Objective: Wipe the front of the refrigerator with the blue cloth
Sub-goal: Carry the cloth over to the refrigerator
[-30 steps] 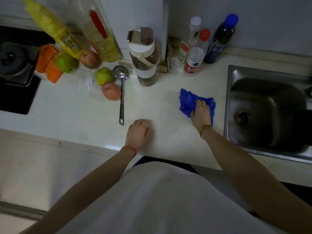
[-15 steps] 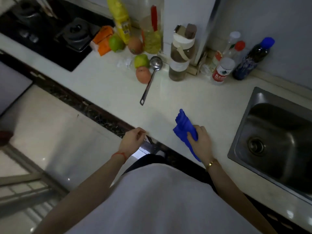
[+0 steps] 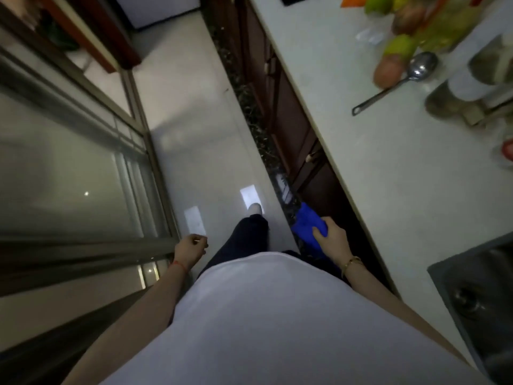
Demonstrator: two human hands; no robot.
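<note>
My right hand grips the bunched blue cloth and hangs at my side, below the counter's edge and next to the dark cabinet fronts. At my other side my left hand is loosely curled with nothing in it, a red string on its wrist. A white appliance corner shows at the far top of the view; I cannot tell whether it is the refrigerator.
The white counter runs along my right with fruit, a metal ladle and a jar on it, and the steel sink at the lower right. A glass sliding door lines my left. Pale floor tiles stretch ahead.
I have turned left away from the counter. My right hand lifted the blue cloth off the counter and dropped to my side; my left hand left the counter edge.
</note>
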